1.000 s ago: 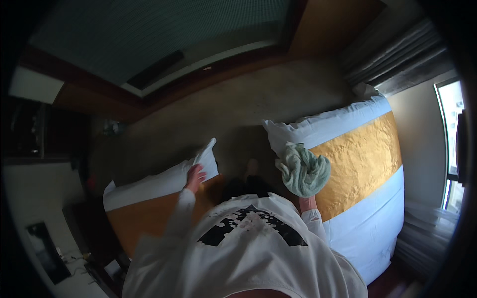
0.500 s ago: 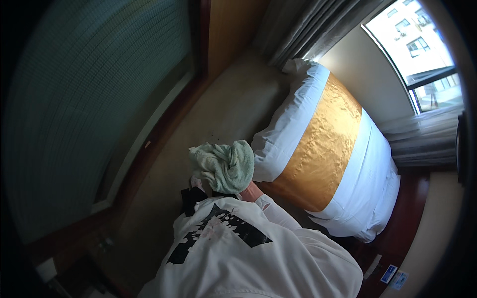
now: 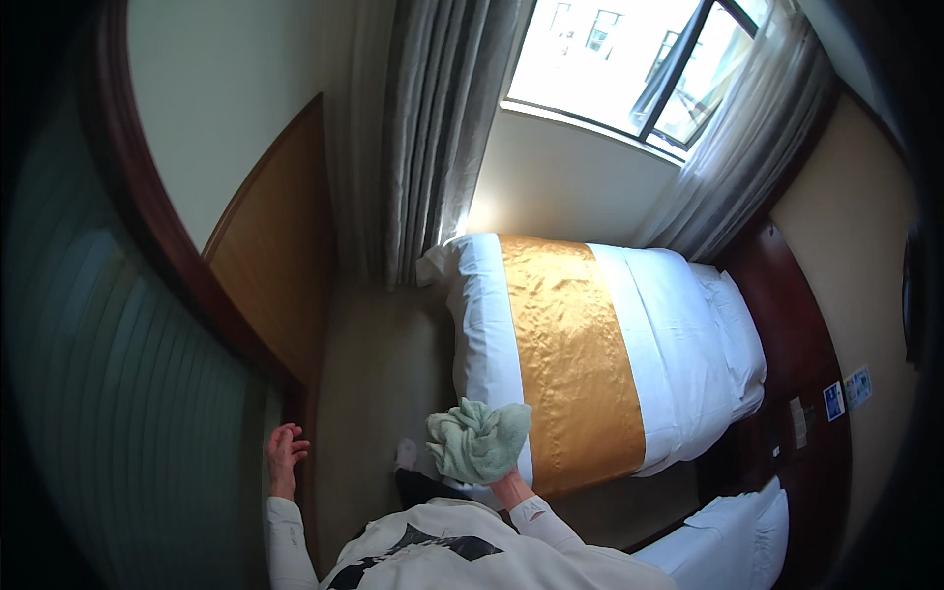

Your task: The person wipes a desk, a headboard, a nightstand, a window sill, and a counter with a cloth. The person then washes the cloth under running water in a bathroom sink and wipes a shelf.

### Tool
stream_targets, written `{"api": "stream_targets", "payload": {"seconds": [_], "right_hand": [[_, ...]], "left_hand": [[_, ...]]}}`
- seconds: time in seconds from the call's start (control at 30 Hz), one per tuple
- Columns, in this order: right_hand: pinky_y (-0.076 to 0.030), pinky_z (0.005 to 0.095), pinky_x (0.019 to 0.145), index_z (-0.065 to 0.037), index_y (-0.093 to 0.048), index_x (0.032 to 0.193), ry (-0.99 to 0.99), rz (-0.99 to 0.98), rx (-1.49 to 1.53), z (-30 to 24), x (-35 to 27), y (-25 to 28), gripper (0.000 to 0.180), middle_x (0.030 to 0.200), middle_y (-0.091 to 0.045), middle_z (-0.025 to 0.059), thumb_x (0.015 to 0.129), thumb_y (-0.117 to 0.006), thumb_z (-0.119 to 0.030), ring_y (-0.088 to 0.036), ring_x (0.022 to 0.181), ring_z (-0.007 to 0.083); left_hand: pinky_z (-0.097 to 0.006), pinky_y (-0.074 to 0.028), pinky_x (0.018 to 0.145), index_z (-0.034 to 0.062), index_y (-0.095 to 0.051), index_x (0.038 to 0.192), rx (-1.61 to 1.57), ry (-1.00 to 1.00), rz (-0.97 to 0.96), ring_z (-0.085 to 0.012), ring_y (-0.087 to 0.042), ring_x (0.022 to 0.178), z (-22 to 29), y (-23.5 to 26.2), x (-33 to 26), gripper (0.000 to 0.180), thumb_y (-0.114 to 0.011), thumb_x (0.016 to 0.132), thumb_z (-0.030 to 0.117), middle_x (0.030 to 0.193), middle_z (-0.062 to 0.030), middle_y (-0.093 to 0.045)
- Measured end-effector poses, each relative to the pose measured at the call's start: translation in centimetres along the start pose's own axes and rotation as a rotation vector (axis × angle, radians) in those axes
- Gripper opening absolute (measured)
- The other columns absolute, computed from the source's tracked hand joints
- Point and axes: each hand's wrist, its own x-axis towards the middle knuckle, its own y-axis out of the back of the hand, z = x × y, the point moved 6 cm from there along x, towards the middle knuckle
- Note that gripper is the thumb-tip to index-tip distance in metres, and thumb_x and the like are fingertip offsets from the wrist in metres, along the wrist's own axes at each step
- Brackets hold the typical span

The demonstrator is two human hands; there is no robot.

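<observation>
A crumpled pale green towel (image 3: 477, 441) is bunched up in front of me, with my right hand (image 3: 510, 487) beneath it. The towel covers the fingers of that hand, and only the wrist side shows. From this angle it overlaps the near corner of a white bed (image 3: 678, 344) with a gold bed runner (image 3: 570, 369). Out at the left, my left hand (image 3: 286, 454) is raised beside a dark wooden frame (image 3: 291, 393). Its fingers are apart, loosely bent, and hold nothing.
A ribbed glass panel (image 3: 128, 393) fills the left side. Grey curtains (image 3: 438, 138) hang beside a window (image 3: 600, 69) beyond the bed. A second white bed (image 3: 723, 536) lies at the lower right, against a dark red headboard panel (image 3: 787, 324). Floor (image 3: 369, 383) runs along the bed's left.
The view has swung toward the window, and the second bed shows. My left hand, out of sight before, is now stretched out at the left. The towel stays in my right hand.
</observation>
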Motion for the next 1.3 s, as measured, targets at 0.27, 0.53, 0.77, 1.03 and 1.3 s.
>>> {"api": "stream_targets", "payload": {"seconds": [0.27, 0.53, 0.77, 1.03, 1.3], "right_hand": [[-0.043, 0.0435, 0.095, -0.016, -0.037, 0.134, 0.081, -0.09, 0.058, -7.6, 16.3, -6.5, 0.051, 0.132, -0.043, 0.0107, 0.095, -0.037, -0.05, -0.047, 0.117, 0.0284], [-0.044, 0.0419, 0.093, -0.014, -0.041, 0.131, 0.248, -0.002, -0.022, -17.6, 26.7, -6.9, 0.048, 0.129, -0.046, 0.0111, 0.096, -0.037, -0.046, -0.049, 0.114, 0.0276], [-0.044, 0.0381, 0.089, -0.01, -0.046, 0.122, 0.796, 0.361, -0.872, -33.5, 36.4, -9.5, 0.037, 0.118, -0.05, 0.0105, 0.095, -0.041, -0.036, -0.051, 0.106, 0.0249], [-0.045, 0.0372, 0.08, -0.009, -0.05, 0.11, 0.781, -0.173, 0.141, -47.9, 49.5, -9.3, 0.025, 0.105, -0.054, 0.0061, 0.091, -0.053, -0.024, -0.051, 0.097, 0.021], [-0.053, 0.0454, 0.079, -0.008, -0.046, 0.128, 0.99, -0.003, 0.049, -67.1, 59.6, -8.0, 0.056, 0.113, -0.057, 0.0126, 0.09, -0.052, -0.048, -0.06, 0.095, 0.0308]], "left_hand": [[-0.028, -0.052, 0.056, 0.0065, -0.057, 0.11, 0.237, 0.303, -0.324, -0.0178, -0.064, 0.066, -1.3, -14.3, 11.6, 0.025, -0.052, 0.094, 0.026, 0.101, -0.0083, -0.061], [-0.028, -0.051, 0.059, 0.0066, -0.059, 0.11, 0.487, 0.346, -0.296, -0.0157, -0.063, 0.069, 2.6, -20.9, 25.9, 0.03, -0.053, 0.092, 0.029, 0.101, -0.0083, -0.062], [-0.026, -0.051, 0.067, 0.0061, -0.057, 0.116, 0.482, 0.217, -0.58, -0.0144, -0.062, 0.08, 16.0, -40.3, 40.5, 0.033, -0.053, 0.093, 0.03, 0.108, -0.0072, -0.062], [-0.027, -0.048, 0.079, 0.0072, -0.038, 0.138, 0.249, -0.175, -1.279, -0.0124, -0.058, 0.094, 32.5, -75.7, 49.2, 0.047, -0.054, 0.095, 0.021, 0.115, -0.0081, -0.059], [-0.029, -0.046, 0.081, 0.0153, 0.002, 0.15, 0.171, -0.377, -0.953, -0.0146, -0.054, 0.102, 43.1, -91.5, 64.8, 0.086, -0.059, 0.091, 0.031, 0.14, -0.0107, -0.041]]}}
